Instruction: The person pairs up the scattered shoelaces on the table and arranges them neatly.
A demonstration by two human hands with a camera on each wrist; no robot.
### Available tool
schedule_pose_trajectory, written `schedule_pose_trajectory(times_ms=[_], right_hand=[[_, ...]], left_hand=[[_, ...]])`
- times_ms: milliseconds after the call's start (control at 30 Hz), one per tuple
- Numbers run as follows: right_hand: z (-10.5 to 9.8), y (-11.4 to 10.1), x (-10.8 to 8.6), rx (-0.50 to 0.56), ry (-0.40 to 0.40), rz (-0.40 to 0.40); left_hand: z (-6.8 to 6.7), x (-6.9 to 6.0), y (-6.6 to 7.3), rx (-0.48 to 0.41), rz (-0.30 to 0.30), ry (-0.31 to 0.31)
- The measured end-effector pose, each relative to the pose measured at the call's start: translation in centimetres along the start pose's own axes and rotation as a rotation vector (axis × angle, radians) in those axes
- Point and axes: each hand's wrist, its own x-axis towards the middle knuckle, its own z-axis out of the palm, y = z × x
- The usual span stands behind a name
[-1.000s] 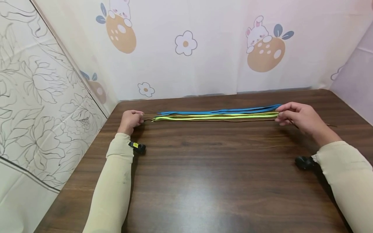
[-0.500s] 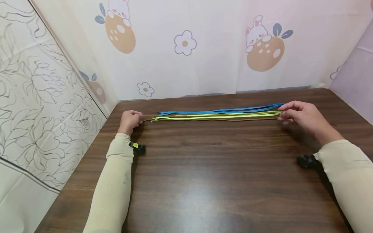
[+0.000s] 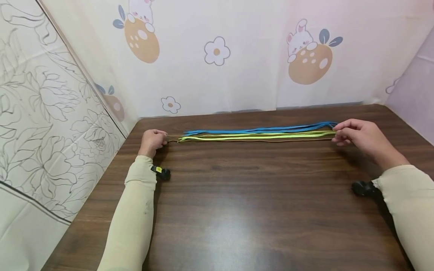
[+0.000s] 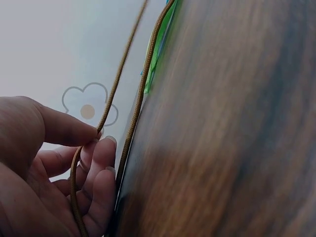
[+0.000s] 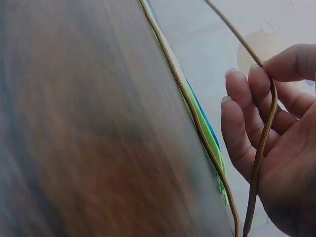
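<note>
In the head view, my left hand [image 3: 151, 143] is at the far left of the table and my right hand [image 3: 361, 140] at the far right. Between thumb and fingertips, the left hand pinches a thin brown braided cord [image 4: 120, 69]. The right hand pinches a brown cord [image 5: 266, 131] too, its tail hanging across the palm. Another stretch of brown cord [image 4: 139, 98] runs along the tabletop beside the hands. Between them lie flat blue laces [image 3: 220, 131] at the back and yellow-green laces [image 3: 237, 137] in front, stretched lengthwise. The right ends of the laces are partly behind the right fingers.
The dark wood table [image 3: 223, 195] reaches a patterned wall cloth [image 3: 251, 82] behind the laces. A floral panel [image 3: 44, 113] borders the left side. Each wrist wears a small black camera [image 3: 162, 173].
My right hand has slid a little to the right along the laces, still pinching the cord. The left hand has stayed in place with its pinch, and the laces lie much as before.
</note>
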Motion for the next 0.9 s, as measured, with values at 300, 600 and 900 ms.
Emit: schedule_pose_trajectory(times_ms=[300, 600, 900], right_hand=[[-0.8, 0.4, -0.2, 0.043, 0.034, 0.019], [-0.9, 1.1, 0.1, 0.019, 0.087, 0.046], [-1.1, 1.7, 0.4, -0.016, 0.132, 0.071]], left_hand=[[0.2, -0.3, 0.4, 0.001, -0.004, -0.004], [0.1, -0.1, 0.1, -0.004, -0.008, -0.014], [-0.1, -0.2, 0.1, -0.001, -0.015, -0.013]])
